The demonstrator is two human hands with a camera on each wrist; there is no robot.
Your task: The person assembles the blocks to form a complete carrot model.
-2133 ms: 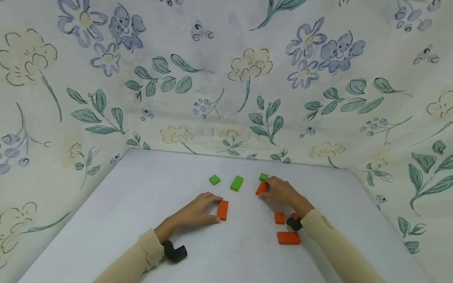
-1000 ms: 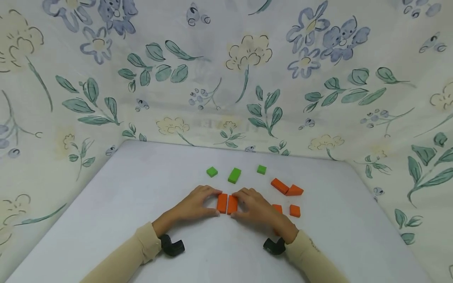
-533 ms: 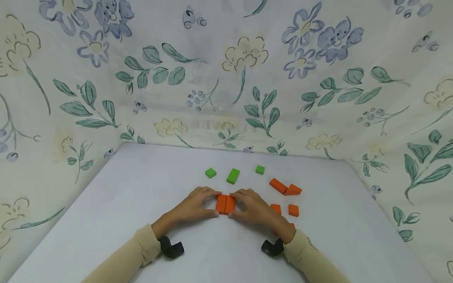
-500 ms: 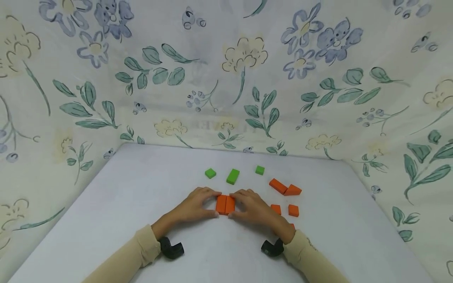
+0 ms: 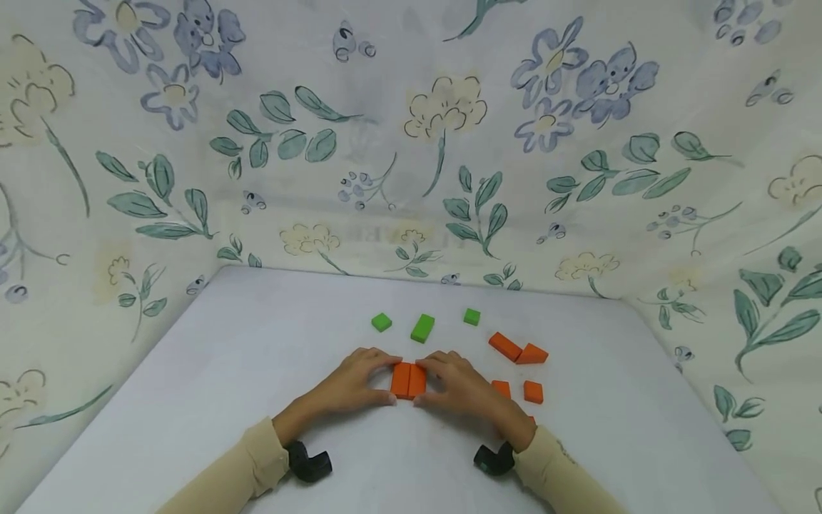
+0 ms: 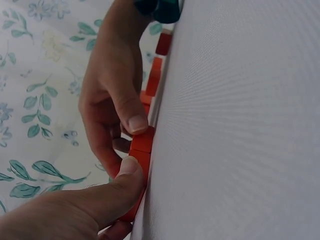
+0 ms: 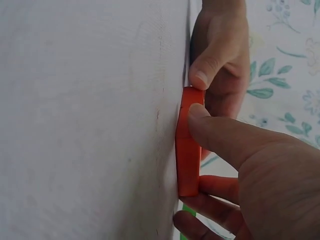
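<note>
Two orange rectangular blocks lie flat side by side on the white table, their long sides together. My left hand [image 5: 353,382] grips the left orange block [image 5: 400,380] by its ends, thumb at the near end and fingers at the far end. With the same kind of grip, my right hand [image 5: 459,385] holds the right orange block [image 5: 418,381]. In the left wrist view the thumbs rest on the near faces of the orange blocks [image 6: 143,141]. The right wrist view shows the orange blocks [image 7: 189,160] low against the tabletop, fingers reaching behind them.
Behind the hands lie a green cube [image 5: 382,322], a green rectangular block [image 5: 422,328] and another green cube [image 5: 472,316]. To the right are an orange bar [image 5: 505,346], an orange triangle [image 5: 532,353] and an orange cube [image 5: 533,392]. More orange pieces are partly hidden by my right wrist.
My right hand has carried an orange block from the back right to the middle, beside the left one. The gap between the two blocks has closed; both hands then stay still.
</note>
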